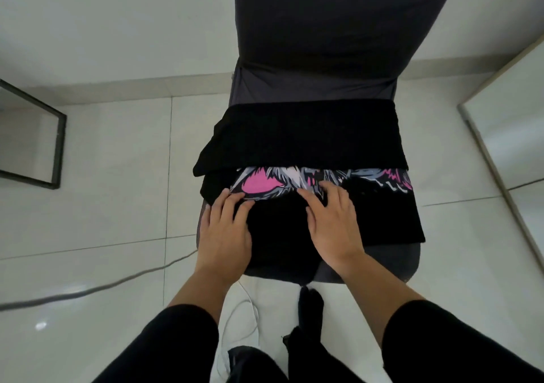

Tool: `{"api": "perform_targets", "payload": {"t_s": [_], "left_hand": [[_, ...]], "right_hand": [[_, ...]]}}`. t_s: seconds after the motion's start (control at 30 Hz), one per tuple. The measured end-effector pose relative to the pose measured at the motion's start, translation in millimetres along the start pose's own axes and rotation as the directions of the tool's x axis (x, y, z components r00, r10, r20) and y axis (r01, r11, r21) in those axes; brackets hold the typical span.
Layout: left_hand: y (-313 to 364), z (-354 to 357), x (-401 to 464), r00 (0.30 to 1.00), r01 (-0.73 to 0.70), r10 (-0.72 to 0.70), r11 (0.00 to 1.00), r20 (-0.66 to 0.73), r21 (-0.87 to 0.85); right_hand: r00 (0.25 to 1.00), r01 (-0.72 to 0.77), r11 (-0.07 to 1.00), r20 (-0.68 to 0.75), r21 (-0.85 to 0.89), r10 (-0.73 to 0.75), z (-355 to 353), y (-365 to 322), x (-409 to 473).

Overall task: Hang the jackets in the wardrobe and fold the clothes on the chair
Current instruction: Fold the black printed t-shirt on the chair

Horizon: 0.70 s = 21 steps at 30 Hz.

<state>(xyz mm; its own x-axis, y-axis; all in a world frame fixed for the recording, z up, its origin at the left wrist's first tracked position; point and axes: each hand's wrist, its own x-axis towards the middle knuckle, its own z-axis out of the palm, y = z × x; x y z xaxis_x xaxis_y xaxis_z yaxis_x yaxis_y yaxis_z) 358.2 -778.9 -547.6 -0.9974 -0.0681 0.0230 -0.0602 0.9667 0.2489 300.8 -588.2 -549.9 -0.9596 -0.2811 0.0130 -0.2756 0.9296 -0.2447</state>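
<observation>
Both hands flat, fingers straight, grasping nothing: left hand (224, 232) and right hand (332, 226) press the soft black pink-printed garment (323, 206) on the grey fabric-covered chair (318, 44); folded black cloth (300, 138) at 12 o'clock.

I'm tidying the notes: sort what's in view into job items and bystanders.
Job: black printed garment being folded, left hand and right hand flat on it, chair.
Bystanders: grey cable, white cord, black-framed mirror, floor tiles.

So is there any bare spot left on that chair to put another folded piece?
Hardly. The black garment, printed garment and both hands, left hand and right hand, crowd the chair. Only its near right corner is bare, plus floor tiles on either side.
</observation>
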Motion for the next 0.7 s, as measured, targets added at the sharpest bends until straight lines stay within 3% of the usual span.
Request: {"api": "perform_targets", "payload": {"t_s": [0.13,0.33,0.53,0.6,0.7], "left_hand": [[3,-4,-22,0.991,-0.048,0.049,0.999,0.122,-0.006],[-5,-7,-44,0.973,-0.105,0.073,0.985,0.217,0.139],[-13,-7,-27,0.998,-0.041,0.042,0.999,0.049,-0.019],[-10,-13,-33,1.000,0.003,-0.003,0.998,0.007,-0.064],[-2,-28,-46,0.999,0.042,-0.044,0.997,-0.023,-0.070]], "right_hand": [[0.998,0.058,0.998,0.019,-0.012,-0.058,0,7,-37],[0.952,0.219,0.963,0.253,-0.157,-0.175,0,15,-64],[0.955,0.296,0.952,0.029,-0.076,-0.294,1,23,-60],[0.973,0.227,0.973,-0.048,0.047,-0.225,-6,17,-59],[0.997,-0.076,0.944,0.005,0.321,0.078,-24,5,-46]]}}
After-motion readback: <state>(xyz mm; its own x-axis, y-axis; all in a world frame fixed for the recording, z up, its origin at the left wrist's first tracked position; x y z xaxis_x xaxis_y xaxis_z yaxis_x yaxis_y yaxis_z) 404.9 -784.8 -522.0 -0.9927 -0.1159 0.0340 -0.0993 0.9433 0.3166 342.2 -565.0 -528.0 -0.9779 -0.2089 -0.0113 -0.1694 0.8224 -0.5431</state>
